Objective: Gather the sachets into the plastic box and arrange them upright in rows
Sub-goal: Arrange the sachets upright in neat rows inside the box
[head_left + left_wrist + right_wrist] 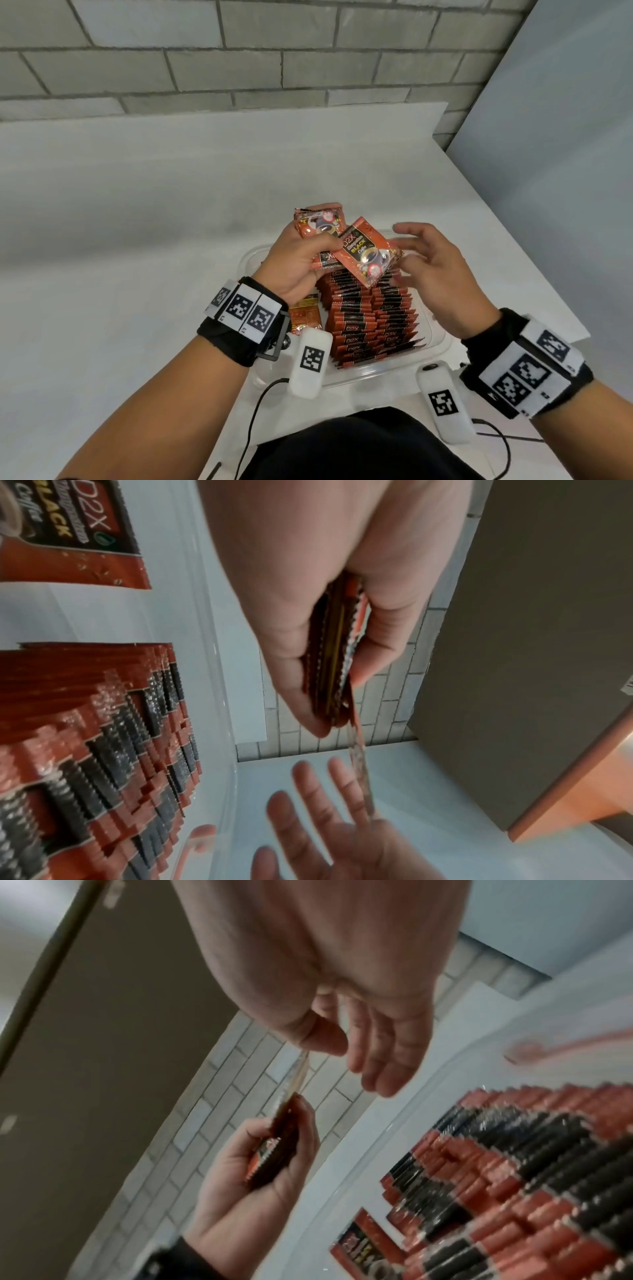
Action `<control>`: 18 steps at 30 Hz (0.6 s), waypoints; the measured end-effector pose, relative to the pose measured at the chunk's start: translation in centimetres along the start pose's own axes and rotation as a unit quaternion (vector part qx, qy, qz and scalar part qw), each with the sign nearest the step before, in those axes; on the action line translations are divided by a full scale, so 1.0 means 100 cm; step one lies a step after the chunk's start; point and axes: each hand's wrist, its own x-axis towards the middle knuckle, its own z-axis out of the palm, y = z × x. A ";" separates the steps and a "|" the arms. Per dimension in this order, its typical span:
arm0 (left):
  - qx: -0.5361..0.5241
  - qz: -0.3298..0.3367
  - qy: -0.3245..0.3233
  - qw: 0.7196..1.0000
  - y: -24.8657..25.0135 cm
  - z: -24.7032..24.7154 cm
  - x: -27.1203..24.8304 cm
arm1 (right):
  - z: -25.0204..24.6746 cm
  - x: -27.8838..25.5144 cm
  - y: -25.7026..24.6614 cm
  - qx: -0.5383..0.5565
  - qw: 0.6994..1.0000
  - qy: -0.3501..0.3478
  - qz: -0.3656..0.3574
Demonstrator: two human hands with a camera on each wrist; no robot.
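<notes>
My left hand (313,236) grips a small stack of orange-and-black coffee sachets (320,222) above the far end of the clear plastic box (376,371). One sachet (366,257) sticks out of that stack toward the right. My right hand (402,257) pinches its corner between thumb and forefinger, with the other fingers spread. Below them, two rows of sachets (370,318) stand upright in the box. A loose sachet (305,317) lies flat in the box to their left. The left wrist view shows the stack (334,642) edge-on, the standing rows (103,737) and the flat sachet (68,534).
The box stands on a white table (137,240) against a grey brick wall (239,51). A grey panel (565,137) borders the table's right edge. Cables (253,411) run from my wrist cameras near the front edge.
</notes>
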 end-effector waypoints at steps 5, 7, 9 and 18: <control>0.042 0.015 -0.003 0.999 0.001 0.002 0.001 | -0.002 0.002 -0.004 0.033 0.998 0.008 0.052; 0.084 0.023 -0.008 0.996 0.002 0.003 0.001 | -0.004 0.004 -0.008 0.022 0.999 0.029 0.013; 0.124 0.020 -0.032 0.992 0.003 0.005 0.001 | -0.006 0.006 -0.011 0.004 1.000 0.009 -0.020; 0.051 -0.034 0.014 0.998 0.010 0.004 0.002 | -0.005 -0.004 -0.009 -0.125 0.978 -0.162 -0.049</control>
